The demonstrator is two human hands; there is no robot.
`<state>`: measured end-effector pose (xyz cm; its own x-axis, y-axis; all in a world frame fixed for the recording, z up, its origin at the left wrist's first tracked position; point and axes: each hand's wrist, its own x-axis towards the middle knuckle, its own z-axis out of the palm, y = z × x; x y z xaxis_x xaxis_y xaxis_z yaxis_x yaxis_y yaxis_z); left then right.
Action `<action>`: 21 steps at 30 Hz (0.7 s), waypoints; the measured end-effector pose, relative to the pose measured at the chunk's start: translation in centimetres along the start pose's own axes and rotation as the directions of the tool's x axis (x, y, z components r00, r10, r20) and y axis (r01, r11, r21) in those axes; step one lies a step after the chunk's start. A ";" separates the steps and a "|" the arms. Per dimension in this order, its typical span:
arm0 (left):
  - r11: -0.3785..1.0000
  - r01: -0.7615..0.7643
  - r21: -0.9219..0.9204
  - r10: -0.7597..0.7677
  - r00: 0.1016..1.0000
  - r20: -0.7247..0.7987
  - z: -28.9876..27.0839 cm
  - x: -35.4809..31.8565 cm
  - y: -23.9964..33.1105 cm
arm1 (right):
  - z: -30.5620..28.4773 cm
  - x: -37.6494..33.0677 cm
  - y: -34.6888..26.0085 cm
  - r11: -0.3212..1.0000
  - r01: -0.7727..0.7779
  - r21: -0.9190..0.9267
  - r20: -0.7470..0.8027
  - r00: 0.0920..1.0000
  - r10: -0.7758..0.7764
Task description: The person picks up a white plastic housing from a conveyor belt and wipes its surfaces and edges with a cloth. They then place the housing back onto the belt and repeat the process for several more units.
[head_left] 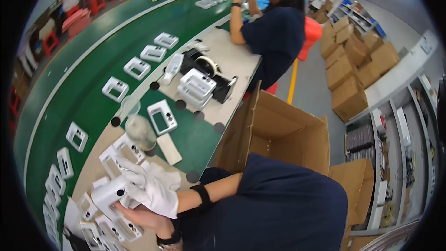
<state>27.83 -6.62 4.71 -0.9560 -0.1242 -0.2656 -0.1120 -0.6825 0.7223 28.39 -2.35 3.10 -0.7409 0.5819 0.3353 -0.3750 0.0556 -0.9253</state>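
At the lower left my left hand (145, 217), bare, grips a white plastic housing (108, 197) with a round black spot. My right hand (151, 190), in a white glove, has its bent fingers against the same housing; loose white fabric bunches beside it, and whether that is glove or cloth I cannot tell. White frame-shaped housings (127, 149) crowd around both hands on the beige worktop. Just beyond stand a translucent squeeze bottle (141, 132), a flat cream pad (169, 149) and a single white frame (171, 122).
A green conveyor belt (100, 67) carries several white frames along the left. Farther up the bench sit stacked frames (199, 83) and a black tape dispenser (225, 88). An open cardboard box (290, 116) stands beside the bench. A co-worker (278, 28) works at the far end.
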 end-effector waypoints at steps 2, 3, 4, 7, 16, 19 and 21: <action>0.996 -0.081 0.042 0.076 0.991 0.113 -0.4 -0.5 -1.0 | -0.6 0.8 -0.4 1.000 -0.001 0.030 -0.002 1.000 0.001; 0.978 -0.189 0.085 0.171 0.967 0.188 -1.1 -0.3 -1.6 | -0.7 1.0 -0.2 0.987 -0.123 0.101 0.034 0.992 0.120; 0.948 -0.298 0.114 0.259 0.928 0.269 -1.7 -0.3 -1.8 | -0.9 1.3 -0.3 0.956 -0.240 0.167 0.076 0.970 0.230; 0.986 0.055 -0.158 0.070 0.721 0.690 -5.4 4.8 -0.5 | -0.9 1.6 0.2 0.746 -0.587 0.315 0.279 0.808 0.519; 0.732 -0.578 0.360 0.426 0.801 0.420 -6.6 5.6 -0.5 | -0.7 3.3 -4.7 0.985 -0.056 -0.162 0.465 0.877 0.126; 0.707 -0.577 0.409 0.529 0.815 0.235 -7.9 7.1 -1.7 | 0.6 5.2 -4.0 0.942 0.092 -0.323 0.481 0.873 0.080; 0.696 -0.570 0.436 0.574 0.807 0.139 -8.3 7.8 -2.0 | 2.2 4.5 -3.6 0.871 0.325 -0.369 0.462 0.877 -0.132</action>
<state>22.83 -12.23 -4.15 -0.8735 -0.3919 0.2889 0.3489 -0.0900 0.9328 25.22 -1.71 8.34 -0.8579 0.1278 0.4977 -0.3620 0.5370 -0.7619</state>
